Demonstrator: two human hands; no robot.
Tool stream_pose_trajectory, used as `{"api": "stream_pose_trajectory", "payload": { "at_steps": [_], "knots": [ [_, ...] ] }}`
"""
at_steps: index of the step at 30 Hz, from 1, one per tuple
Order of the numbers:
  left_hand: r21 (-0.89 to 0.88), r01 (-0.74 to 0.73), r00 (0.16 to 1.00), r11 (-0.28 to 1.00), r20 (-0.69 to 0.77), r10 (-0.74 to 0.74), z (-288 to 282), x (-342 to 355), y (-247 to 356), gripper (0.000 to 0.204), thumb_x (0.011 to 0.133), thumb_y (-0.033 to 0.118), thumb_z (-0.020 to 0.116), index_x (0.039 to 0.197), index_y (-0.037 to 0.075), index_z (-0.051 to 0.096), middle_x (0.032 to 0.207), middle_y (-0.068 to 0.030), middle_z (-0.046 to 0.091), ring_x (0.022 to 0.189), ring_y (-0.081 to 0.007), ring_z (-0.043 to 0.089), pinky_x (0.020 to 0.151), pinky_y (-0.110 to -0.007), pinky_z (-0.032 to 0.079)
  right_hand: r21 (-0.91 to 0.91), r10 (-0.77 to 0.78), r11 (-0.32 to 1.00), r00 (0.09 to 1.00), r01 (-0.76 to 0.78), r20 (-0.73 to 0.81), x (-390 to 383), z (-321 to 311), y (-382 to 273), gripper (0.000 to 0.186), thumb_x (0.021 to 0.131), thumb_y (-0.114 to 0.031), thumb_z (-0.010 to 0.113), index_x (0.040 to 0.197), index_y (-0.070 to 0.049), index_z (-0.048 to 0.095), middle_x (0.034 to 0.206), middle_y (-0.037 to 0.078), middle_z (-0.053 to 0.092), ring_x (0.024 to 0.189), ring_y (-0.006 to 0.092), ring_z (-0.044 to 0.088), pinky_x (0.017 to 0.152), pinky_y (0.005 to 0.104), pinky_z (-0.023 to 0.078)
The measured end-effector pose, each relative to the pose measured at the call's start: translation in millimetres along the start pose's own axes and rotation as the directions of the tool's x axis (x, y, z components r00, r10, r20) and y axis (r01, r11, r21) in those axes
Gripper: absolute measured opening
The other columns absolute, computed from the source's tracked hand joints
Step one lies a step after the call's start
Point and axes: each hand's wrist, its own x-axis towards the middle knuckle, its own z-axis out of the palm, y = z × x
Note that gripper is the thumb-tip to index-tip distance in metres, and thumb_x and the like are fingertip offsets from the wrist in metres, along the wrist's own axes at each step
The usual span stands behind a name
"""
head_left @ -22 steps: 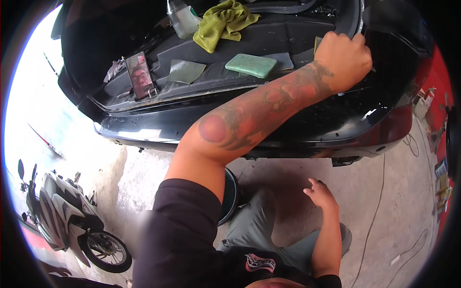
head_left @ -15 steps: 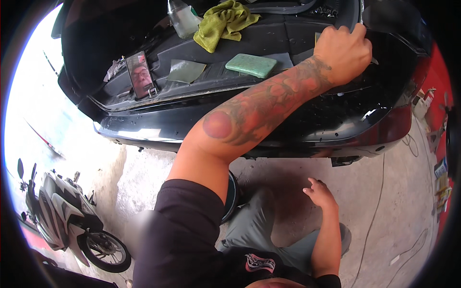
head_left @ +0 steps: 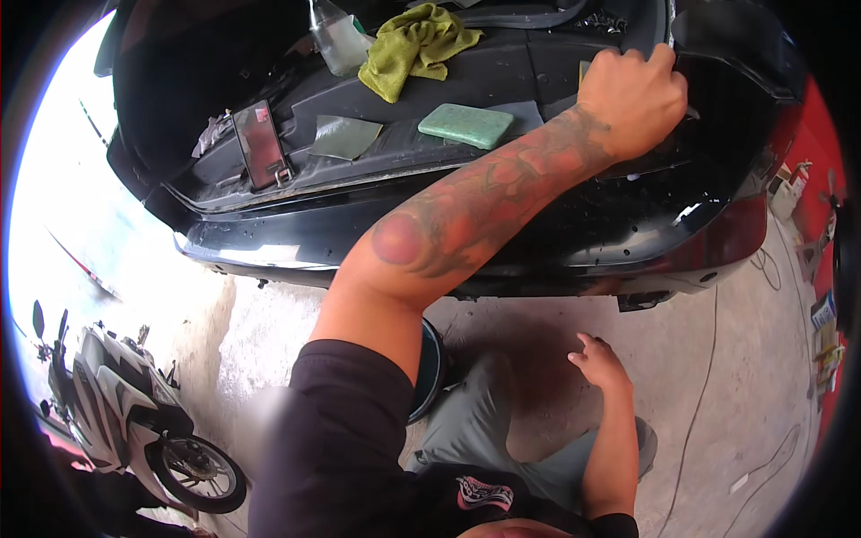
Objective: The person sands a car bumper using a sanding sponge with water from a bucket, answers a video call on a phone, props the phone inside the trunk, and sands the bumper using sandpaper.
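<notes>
My left hand (head_left: 633,106) is closed in a fist at the right edge of the black car's rear opening, with the tattooed forearm stretched across from the lower left. What the fingers hold, if anything, is hidden behind the knuckles. Nearest to it lies a pale green block (head_left: 465,125), with a dark grey sheet (head_left: 527,115) partly under my forearm. My right hand (head_left: 599,361) hangs low over the floor beside my knee, thumb and forefinger apart, holding nothing.
On the car's sill (head_left: 296,196) are a phone (head_left: 260,148), a sandpaper-like sheet (head_left: 345,137), a yellow-green cloth (head_left: 414,45) and a clear bottle (head_left: 340,43). A bucket (head_left: 432,372) stands by my leg. A motorcycle (head_left: 134,394) is at left; a cable (head_left: 705,381) crosses the floor.
My left fist has shifted slightly left within the picture, staying closed at the car's edge. My right hand has hardly moved. Dark clothing and a co-worker's hand now show at lower left.
</notes>
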Motion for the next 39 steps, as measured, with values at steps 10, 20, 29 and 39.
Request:
{"api": "stream_pose_trajectory", "payload": {
  "at_steps": [10, 20, 29, 39],
  "knots": [
    [-0.001, 0.006, 0.999, 1.000, 0.044, -0.006, -1, 3, 4, 0.033, 0.064, 0.024, 0.084, 0.085, 0.005, 0.068, 0.092, -0.0114, 0.063, 0.077, -0.0299, 0.071, 0.058, -0.042, 0.056, -0.013, -0.020, 1.000, 1.000, 0.020, -0.010, 2, 3, 9, 0.059, 0.093, -0.034, 0.065, 0.144, -0.007, 0.049, 0.138, 0.022, 0.056, 0.129, 0.0369, 0.053, 0.106, 0.0447, 0.044],
    [0.028, -0.002, 0.999, 1.000, 0.044, 0.000, -1, 0, 4, 0.029, 0.066, 0.021, 0.081, 0.085, 0.005, 0.068, 0.092, -0.0105, 0.063, 0.078, -0.0291, 0.071, 0.058, -0.040, 0.055, -0.008, -0.027, 1.000, 0.999, 0.026, -0.018, -2, 2, 3, 0.058, 0.093, -0.033, 0.065, 0.143, -0.006, 0.049, 0.136, 0.022, 0.057, 0.128, 0.0373, 0.053, 0.106, 0.0447, 0.044],
    [-0.001, -0.002, 0.997, 1.000, 0.072, 0.002, -3, -27, 4, 0.014, 0.072, 0.013, 0.072, 0.081, 0.005, 0.066, 0.089, -0.0098, 0.061, 0.076, -0.0279, 0.070, 0.057, -0.040, 0.056, 0.011, -0.007, 1.000, 1.000, 0.007, -0.029, -5, 3, 6, 0.058, 0.094, -0.034, 0.064, 0.143, -0.007, 0.049, 0.136, 0.023, 0.057, 0.128, 0.0374, 0.053, 0.106, 0.0448, 0.044],
    [-0.012, -0.082, 0.991, 0.997, 0.106, 0.082, -9, -50, -3, 0.009, 0.072, 0.012, 0.070, 0.078, 0.006, 0.064, 0.088, -0.0087, 0.057, 0.073, -0.0254, 0.069, 0.057, -0.038, 0.056, -0.010, -0.029, 1.000, 0.999, 0.029, -0.027, -7, 4, 8, 0.058, 0.093, -0.034, 0.065, 0.142, -0.007, 0.050, 0.136, 0.023, 0.058, 0.128, 0.0378, 0.053, 0.106, 0.0449, 0.044]
  ]
}}
